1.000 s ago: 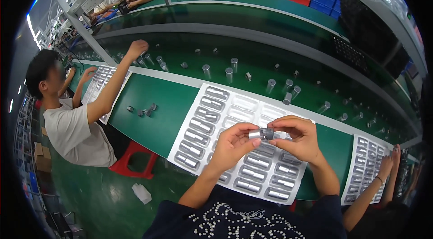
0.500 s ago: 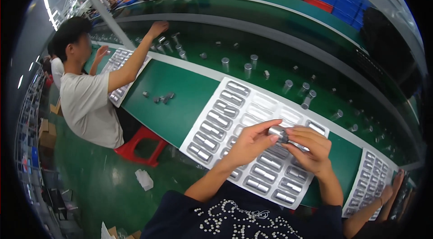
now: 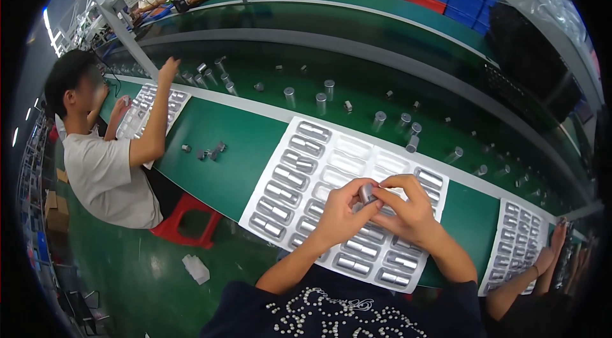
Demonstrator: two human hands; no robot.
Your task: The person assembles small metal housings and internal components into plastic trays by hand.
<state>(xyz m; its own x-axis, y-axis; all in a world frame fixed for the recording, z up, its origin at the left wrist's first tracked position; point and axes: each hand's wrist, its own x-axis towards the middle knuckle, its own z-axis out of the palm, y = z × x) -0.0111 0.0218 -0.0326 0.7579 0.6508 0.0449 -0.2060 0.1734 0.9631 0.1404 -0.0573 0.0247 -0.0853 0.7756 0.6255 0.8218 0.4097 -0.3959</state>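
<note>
Above a white molded tray (image 3: 352,146), my left hand (image 3: 341,213) is closed around a short silver metal cylinder (image 3: 366,194), tilted between thumb and fingers. My right hand (image 3: 411,213) meets it there, its fingertips pinched at the cylinder's right end. Whether a smaller part sits between those fingertips is hidden. Silver cylindrical parts (image 3: 274,208) fill many of the tray's slots, while several slots toward its far middle are bare. Both hands cover part of the tray's centre.
Beyond the tray, upright metal cylinders (image 3: 320,103) and small metal pieces stand on a green belt (image 3: 255,64). Small dark parts (image 3: 210,152) lie left on the green table (image 3: 223,127). A co-worker (image 3: 108,166) reaches over another tray; another person's arms (image 3: 539,268) are at right.
The view has shifted, so the scene sits further left. My hands have turned the cylinder more upright, and the right fingers have moved to its upper end. The left co-worker's arm has shifted too.
</note>
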